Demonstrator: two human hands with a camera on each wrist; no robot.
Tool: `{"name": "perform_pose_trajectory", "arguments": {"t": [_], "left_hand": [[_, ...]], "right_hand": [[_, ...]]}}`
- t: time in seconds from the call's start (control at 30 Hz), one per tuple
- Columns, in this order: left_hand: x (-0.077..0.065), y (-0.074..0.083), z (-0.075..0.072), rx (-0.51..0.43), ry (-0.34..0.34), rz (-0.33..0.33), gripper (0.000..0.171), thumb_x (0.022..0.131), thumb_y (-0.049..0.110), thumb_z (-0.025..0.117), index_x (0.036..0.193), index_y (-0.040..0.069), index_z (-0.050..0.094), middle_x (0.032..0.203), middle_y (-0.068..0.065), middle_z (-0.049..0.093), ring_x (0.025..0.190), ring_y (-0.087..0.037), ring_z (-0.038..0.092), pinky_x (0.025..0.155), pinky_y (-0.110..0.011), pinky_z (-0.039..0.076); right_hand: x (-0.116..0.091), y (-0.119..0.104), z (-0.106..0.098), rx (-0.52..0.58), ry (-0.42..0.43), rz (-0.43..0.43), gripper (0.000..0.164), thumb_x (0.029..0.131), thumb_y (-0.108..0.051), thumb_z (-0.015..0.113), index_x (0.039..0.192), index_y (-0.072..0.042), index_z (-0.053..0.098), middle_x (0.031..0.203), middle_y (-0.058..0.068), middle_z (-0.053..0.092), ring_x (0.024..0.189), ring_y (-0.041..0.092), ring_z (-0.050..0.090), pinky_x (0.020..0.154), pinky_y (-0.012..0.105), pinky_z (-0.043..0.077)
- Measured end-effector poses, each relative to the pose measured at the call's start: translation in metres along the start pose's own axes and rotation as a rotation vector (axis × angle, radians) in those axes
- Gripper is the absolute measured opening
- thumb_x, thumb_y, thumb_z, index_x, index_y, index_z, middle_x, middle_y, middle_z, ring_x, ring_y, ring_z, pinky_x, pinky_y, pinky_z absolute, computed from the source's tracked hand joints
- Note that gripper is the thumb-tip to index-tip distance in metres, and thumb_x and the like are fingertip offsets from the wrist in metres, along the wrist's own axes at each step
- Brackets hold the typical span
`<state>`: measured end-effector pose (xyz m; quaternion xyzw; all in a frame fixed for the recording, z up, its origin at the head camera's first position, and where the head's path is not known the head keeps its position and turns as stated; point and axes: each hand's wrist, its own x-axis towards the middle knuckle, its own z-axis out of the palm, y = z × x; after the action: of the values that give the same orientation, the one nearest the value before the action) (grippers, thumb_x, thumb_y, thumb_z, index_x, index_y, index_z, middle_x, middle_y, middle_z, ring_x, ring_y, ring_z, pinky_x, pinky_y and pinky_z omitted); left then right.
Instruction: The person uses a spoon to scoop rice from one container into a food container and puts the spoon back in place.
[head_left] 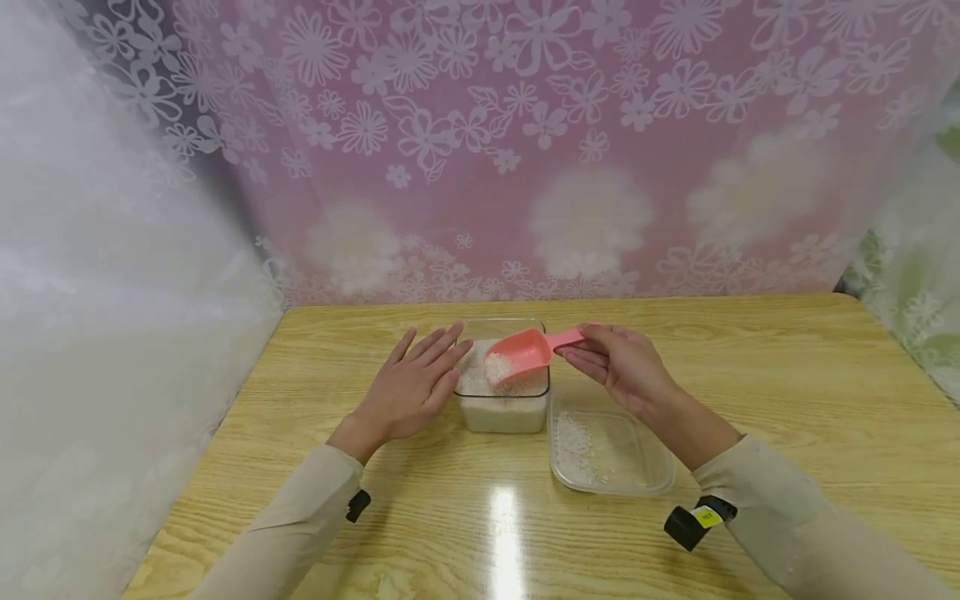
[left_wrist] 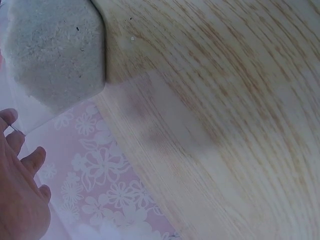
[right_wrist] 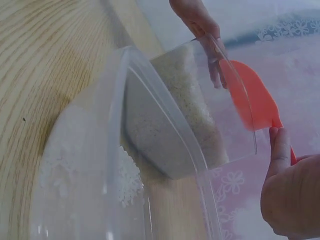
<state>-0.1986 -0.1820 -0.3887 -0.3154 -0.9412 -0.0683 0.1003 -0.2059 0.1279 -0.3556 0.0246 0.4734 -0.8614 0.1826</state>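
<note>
1. On your left, your forearm reaches up and inward in its pale sleeve [head_left: 303, 504], a black wrist strap [head_left: 359, 505] below the cuff; your left hand [head_left: 412, 385] lies back-up, angled toward the middle.
2. Over on the right, your other forearm comes in diagonally from the lower corner, with a black device [head_left: 684, 528] at the wrist; your right hand [head_left: 628, 367] hangs above the table, pointing left.
3. Now the room, left to right: a whitish sheet [head_left: 112, 333], a pink flowered sheet [head_left: 465, 208] across the back, and a white-and-green sheet [head_left: 918, 325] at the far edge.
4. Below them runs your wood-grain table [head_left: 420, 517], with a bright streak of light in front of the container.
5. Back to your left hand: it's loose, fingers straight and slightly spread, the tips at the left rim of the clear container [head_left: 501, 396], which stands upright with white rice [head_left: 502, 414] inside.
6. There's the pink scoop [head_left: 534, 346], right over the container's opening, its bowl toward the left with rice in it.
7. And your right hand has it, thumb and fingers pinching the handle; below that hand sits the clear plastic tub [head_left: 630, 454], just beside the container, grains gathered along its left side.
</note>
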Motion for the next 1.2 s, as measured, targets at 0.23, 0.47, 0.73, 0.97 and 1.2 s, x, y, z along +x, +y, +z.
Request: {"name": "perform_pose_trajectory", "arguments": {"t": [0.23,0.47,0.73,0.97,1.2], "left_hand": [[0.000,-0.001,0.000,0.011,-0.006,0.000,0.053,0.105,0.042,0.018,0.152,0.022,0.030,0.158,0.002,0.016,0.143,-0.018,0.017,0.115,-0.045,0.004],[0.001,0.000,-0.001,0.020,-0.014,-0.003,0.052,0.105,0.042,0.018,0.152,0.022,0.031,0.158,0.003,0.016,0.143,-0.017,0.015,0.115,-0.046,0.004],[0.001,-0.001,-0.001,0.006,-0.010,0.007,0.050,0.105,0.039,0.023,0.152,0.022,0.030,0.158,0.002,0.018,0.143,-0.018,0.015,0.115,-0.046,0.004],[0.002,-0.003,-0.002,0.001,0.005,0.023,0.051,0.105,0.041,0.024,0.151,0.021,0.033,0.157,0.002,0.019,0.142,-0.021,0.021,0.115,-0.047,0.005],[0.002,-0.003,-0.004,0.025,-0.004,0.035,0.054,0.104,0.044,0.017,0.151,0.022,0.033,0.157,0.003,0.019,0.143,-0.018,0.018,0.115,-0.046,0.004]], "right_hand": [[-0.001,-0.006,-0.002,0.086,-0.014,-0.003,0.014,0.100,-0.008,0.050,0.107,0.003,0.056,0.091,0.017,0.071,0.086,0.023,0.070,0.083,0.030,0.052],[-0.007,-0.013,-0.007,0.108,-0.032,-0.003,0.017,0.099,-0.008,0.052,0.101,0.001,0.066,0.095,0.017,0.071,0.087,0.023,0.070,0.084,0.030,0.052],[-0.018,-0.022,-0.019,0.137,-0.061,-0.008,0.016,0.099,-0.008,0.054,0.103,0.002,0.066,0.097,0.018,0.070,0.087,0.023,0.070,0.083,0.030,0.052],[-0.028,-0.028,-0.031,0.152,-0.097,-0.019,0.018,0.099,-0.007,0.052,0.102,0.002,0.066,0.097,0.018,0.070,0.087,0.023,0.070,0.084,0.031,0.052],[-0.042,-0.032,-0.052,0.171,-0.113,0.001,0.020,0.101,-0.006,0.048,0.102,0.002,0.066,0.099,0.018,0.070,0.089,0.024,0.070,0.084,0.031,0.052]]}}
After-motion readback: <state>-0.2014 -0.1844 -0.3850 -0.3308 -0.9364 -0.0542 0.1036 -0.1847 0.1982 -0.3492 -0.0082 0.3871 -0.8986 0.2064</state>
